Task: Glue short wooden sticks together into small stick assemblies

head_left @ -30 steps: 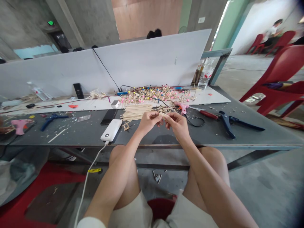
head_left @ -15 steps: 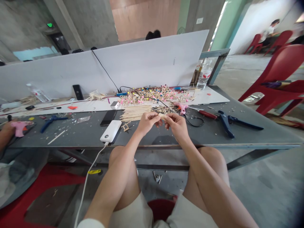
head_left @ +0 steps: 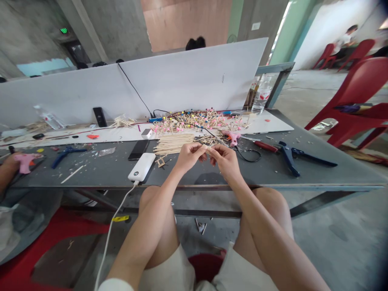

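My left hand (head_left: 190, 155) and my right hand (head_left: 223, 157) meet over the front of the dark table, both closed. Their fingertips pinch a small pale wooden piece (head_left: 207, 147) between them; the fingers cover most of it, so its full shape is hidden. Just behind my left hand lies a row of thin wooden sticks (head_left: 172, 144). A small frame of short sticks (head_left: 160, 161) rests left of that hand. Behind my right hand sits a pink glue gun (head_left: 233, 137) with a black cable.
Blue-handled cutters (head_left: 289, 157) and a red-handled tool (head_left: 265, 145) lie at right. On the left are a white power bank (head_left: 142, 167) with its cable and a dark phone (head_left: 138, 149). Stick pieces with coloured balls (head_left: 194, 121) pile up behind. A co-worker's hand (head_left: 10, 165) holds another pink glue gun.
Very little differs. Both hands stay in place on the small wooden piece, with only a slight shift of the fingertips; the view moves a little.
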### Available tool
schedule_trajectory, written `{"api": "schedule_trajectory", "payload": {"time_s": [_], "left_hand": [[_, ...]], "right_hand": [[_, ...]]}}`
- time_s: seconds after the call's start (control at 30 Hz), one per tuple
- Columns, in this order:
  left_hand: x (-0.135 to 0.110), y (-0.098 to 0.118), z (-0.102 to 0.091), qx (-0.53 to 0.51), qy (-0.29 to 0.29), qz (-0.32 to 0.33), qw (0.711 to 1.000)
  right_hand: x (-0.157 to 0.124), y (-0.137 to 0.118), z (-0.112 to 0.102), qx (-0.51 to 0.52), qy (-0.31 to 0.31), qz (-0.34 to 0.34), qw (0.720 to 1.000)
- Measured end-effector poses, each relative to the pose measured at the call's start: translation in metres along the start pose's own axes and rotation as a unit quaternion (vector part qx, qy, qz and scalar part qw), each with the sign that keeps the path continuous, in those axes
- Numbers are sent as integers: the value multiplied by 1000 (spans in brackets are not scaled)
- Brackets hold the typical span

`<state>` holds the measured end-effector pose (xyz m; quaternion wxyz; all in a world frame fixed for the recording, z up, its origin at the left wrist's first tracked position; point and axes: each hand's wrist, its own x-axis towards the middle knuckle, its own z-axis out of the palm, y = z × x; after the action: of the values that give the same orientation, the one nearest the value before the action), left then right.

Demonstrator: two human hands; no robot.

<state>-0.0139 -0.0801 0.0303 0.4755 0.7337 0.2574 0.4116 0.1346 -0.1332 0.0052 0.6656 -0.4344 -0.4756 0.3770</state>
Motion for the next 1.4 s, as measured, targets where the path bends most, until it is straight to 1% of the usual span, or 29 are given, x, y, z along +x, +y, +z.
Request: {"api": "schedule_trajectory", "payload": {"time_s": [0.3, 0.5, 0.6, 0.7, 0.83, 0.97, 1.13, 1.3, 1.4], "left_hand": [[3, -7, 4, -1, 29, -5, 1000], [1, -2, 5, -8, 10, -1, 1000], [1, -2, 6, -13, 9, 2, 1000], [2, -4, 6, 2, 26, -3, 1000], [3, -5, 6, 14, 50, -8, 999], [2, -2, 6, 7, 24, -2, 1000], [2, -3, 7, -33, -3, 3, 999], [4, -10, 6, -24, -4, -5, 1000], [4, -10, 6, -18, -5, -6, 1000]], "right_hand": [[-4, -5, 3, 37, -10, -2, 999], [-1, -2, 1, 36, 6, 7, 999], [0, -1, 1, 37, 9, 5, 999], [-1, -3, 1, 40, -1, 0, 999], [-3, -5, 3, 70, -11, 14, 997], [-2, -3, 2, 65, 5, 14, 998], [2, 1, 3, 68, 25, 16, 997], [-2, -1, 4, 78, 24, 23, 996], [-3, -3, 4, 86, 20, 19, 996]]}}
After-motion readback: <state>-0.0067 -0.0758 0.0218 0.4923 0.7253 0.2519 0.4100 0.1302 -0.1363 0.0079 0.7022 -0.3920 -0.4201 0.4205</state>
